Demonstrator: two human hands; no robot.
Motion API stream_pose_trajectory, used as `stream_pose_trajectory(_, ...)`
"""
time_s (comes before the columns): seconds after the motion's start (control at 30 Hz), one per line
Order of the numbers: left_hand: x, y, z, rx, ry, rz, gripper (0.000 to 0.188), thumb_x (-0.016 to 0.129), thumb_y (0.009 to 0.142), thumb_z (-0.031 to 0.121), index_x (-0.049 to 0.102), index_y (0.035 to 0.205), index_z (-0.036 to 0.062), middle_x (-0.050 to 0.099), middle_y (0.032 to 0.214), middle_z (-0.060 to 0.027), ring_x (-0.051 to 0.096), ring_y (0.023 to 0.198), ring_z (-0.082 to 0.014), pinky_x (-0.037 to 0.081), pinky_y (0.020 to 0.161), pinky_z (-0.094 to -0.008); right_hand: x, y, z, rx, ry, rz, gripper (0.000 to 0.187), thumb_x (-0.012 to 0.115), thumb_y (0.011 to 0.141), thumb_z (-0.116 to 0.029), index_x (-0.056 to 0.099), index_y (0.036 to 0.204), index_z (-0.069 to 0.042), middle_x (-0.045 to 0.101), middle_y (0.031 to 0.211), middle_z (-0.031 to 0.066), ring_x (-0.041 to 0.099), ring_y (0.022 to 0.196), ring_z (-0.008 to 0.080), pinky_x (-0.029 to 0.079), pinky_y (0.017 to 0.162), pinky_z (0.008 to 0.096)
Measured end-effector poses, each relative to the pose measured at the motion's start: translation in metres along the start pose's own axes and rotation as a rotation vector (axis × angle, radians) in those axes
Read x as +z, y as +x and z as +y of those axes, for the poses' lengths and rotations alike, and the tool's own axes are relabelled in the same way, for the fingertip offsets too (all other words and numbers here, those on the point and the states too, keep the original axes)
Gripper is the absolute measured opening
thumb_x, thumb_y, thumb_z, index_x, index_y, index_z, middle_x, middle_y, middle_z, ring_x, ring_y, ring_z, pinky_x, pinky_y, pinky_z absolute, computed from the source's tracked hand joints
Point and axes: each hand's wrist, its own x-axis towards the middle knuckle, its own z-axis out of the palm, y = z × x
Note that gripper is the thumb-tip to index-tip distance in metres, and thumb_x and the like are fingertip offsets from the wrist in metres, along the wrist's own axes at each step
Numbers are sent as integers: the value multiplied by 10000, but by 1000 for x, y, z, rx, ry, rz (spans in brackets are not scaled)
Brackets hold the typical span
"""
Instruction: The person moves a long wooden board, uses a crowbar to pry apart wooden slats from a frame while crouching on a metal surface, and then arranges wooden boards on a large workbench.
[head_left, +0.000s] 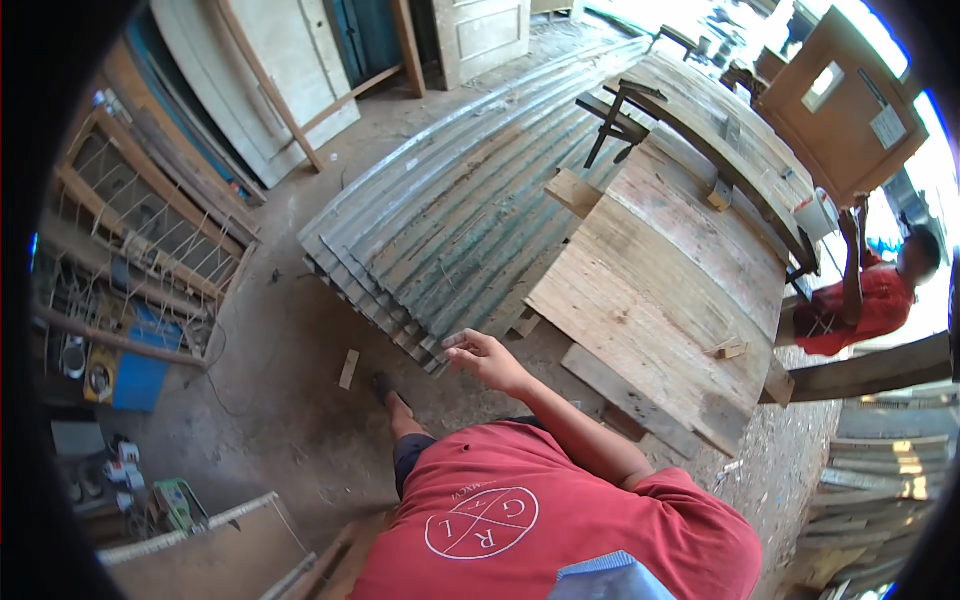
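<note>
My right hand (482, 360) reaches forward from the red-sleeved arm, its fingers loosely bent and apart, with nothing visible in them. It hovers near the close corner of a stack of corrugated metal sheets (440, 225); whether it touches the edge, I cannot tell. To its right lies a wide panel of joined wooden boards (640, 270), raised on wooden blocks. Dark metal bar clamps (612, 125) stand at the panel's far end, and a small wood piece (733, 351) rests on its top. My left hand is out of view.
A person in red (865, 305) stands at the right by a brown wooden panel (840, 105). White doors (250, 80) and wooden frames (150, 240) lean at the left. A wood offcut (349, 369) lies on the floor near my foot. Stacked planks (880, 480) fill the lower right.
</note>
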Motion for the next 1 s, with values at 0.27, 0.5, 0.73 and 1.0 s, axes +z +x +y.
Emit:
stream_pose_trajectory(0.27,-233,177,128,47,-316,-33,196,600,966,305,639,933,116,542,724,14,466,536,-105,360,460,-259,60,60,79,412,74,484,314,630,1002,-258,621,1234,-46,699,1050,71,689,914,162,520,790,301)
stream_pose_trajectory(0.5,-339,259,251,184,-349,122,326,616,989,329,645,1208,89,663,971,-26,602,886,-124,492,795,-327,98,67,114,477,-308,526,374,678,940,-317,682,1171,-23,741,1020,157,714,947,258,552,841,371)
stream_pose_trajectory(0.73,-312,281,261,190,131,55,394,609,986,330,666,1220,18,688,1208,-144,621,1150,-264,464,1011,-410,71,-21,241,818,-451,609,388,693,902,-349,705,1071,1,736,959,157,715,823,264,570,745,401)
stream_pose_trajectory(1.0,-309,283,266,-27,97,-198,330,586,1000,353,645,1175,80,629,840,-23,535,639,-127,431,531,-303,126,-75,268,978,-115,831,367,687,876,-280,725,1045,44,733,854,156,727,711,263,602,661,393)
